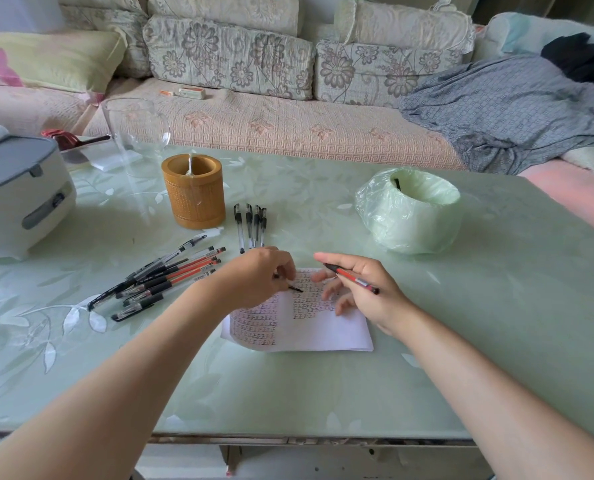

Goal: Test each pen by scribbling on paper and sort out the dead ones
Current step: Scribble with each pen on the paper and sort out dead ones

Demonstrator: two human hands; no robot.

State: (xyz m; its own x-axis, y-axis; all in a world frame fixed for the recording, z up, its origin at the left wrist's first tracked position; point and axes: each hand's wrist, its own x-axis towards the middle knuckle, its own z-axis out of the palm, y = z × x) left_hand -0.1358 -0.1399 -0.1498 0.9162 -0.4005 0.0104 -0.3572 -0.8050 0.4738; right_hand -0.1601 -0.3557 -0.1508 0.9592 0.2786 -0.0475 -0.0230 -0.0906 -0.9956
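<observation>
Left hand (257,275) pinches a small black piece (296,288) over the paper (306,336); right hand (361,292) grips a red pen (352,279). Best tip it onto bare white and scribble firmly. Count: pile of pens (164,275) left of the fingers, roughly ten; row of pens (250,226) beyond them, four; one sheet.

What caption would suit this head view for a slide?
Right hand holds a red pen over the scribbled paper; left hand pinches a small dark piece; pens lie nearby.
</observation>
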